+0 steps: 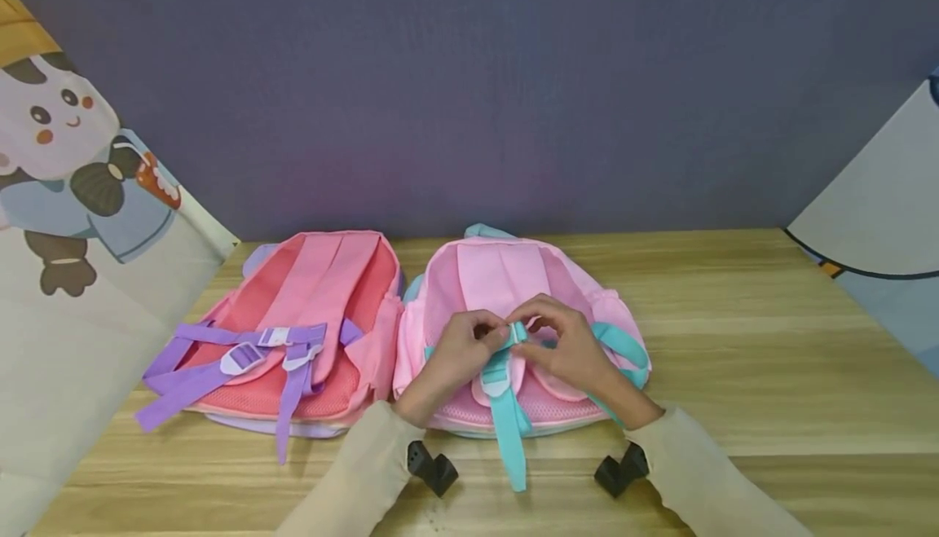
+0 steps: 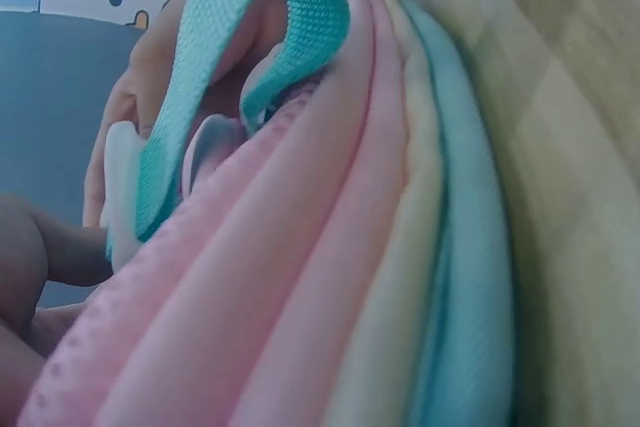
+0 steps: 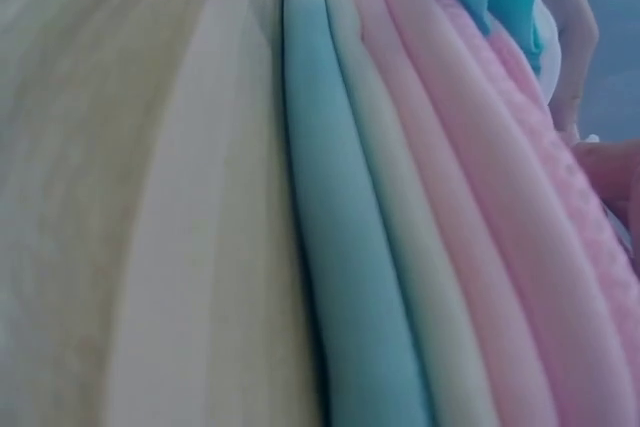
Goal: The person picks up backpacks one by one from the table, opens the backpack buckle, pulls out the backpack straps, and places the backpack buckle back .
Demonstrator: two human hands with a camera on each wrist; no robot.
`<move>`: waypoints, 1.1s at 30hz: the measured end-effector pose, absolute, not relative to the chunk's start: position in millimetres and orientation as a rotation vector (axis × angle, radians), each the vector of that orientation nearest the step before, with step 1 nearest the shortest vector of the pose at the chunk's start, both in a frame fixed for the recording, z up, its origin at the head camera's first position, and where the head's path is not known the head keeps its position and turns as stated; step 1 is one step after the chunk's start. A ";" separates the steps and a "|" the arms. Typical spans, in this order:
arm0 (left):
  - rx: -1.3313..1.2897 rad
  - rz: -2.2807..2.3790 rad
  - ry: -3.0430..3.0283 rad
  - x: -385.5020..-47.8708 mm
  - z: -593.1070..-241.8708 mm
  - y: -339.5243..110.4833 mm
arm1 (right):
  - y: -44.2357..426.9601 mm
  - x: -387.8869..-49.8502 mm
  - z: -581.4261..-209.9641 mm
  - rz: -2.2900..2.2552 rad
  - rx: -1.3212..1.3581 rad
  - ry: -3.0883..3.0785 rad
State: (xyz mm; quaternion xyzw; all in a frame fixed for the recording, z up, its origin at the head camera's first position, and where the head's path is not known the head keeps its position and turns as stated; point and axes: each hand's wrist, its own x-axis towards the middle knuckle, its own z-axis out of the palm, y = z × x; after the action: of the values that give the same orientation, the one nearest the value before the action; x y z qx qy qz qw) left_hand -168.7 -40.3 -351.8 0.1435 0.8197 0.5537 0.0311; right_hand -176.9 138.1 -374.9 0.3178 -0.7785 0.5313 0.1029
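Note:
A pink backpack (image 1: 579,276) lies with its straps up in the middle of the table. Over it, my left hand (image 1: 458,349) pinches a teal strap (image 1: 502,340) between thumb and finger. Facing it, my right hand (image 1: 568,349) pinches the small buckle (image 1: 517,333) on that strap, whose details the fingers partly cover. Below them, a white adjuster (image 1: 496,388) carries a loose teal strap end (image 1: 509,447) that hangs toward the front. In the left wrist view, the white buckle (image 2: 122,182) shows between the fingers. The right wrist view mostly catches the bag's layered edge (image 3: 350,217).
A coral backpack (image 1: 311,276) lies to the left, touching the pink one, with purple straps (image 1: 198,378) joined by a white buckle (image 1: 275,336). The wooden table (image 1: 770,358) extends to the right. A dark panel (image 1: 513,97) stands behind, with printed cloth (image 1: 110,301) at the left.

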 end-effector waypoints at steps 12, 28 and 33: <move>0.599 1.495 2.584 -171.9 -340.0 -54.1 | 137.8 -178.5 -375.3 1.631 0.932 -2.255; 0.557 1.557 2.590 -170.9 -345.8 -49.0 | 137.9 -178.1 -375.2 1.662 0.939 -2.244; 0.543 1.559 2.584 -169.9 -344.6 -47.2 | 138.6 -176.3 -373.5 1.653 0.931 -2.272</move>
State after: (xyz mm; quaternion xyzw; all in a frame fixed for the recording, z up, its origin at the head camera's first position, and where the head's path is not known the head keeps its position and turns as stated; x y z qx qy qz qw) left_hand -169.9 -47.2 -344.6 0.1770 0.8421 0.5080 0.0375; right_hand -176.3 138.6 -373.5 0.3132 -0.7644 0.5561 0.0910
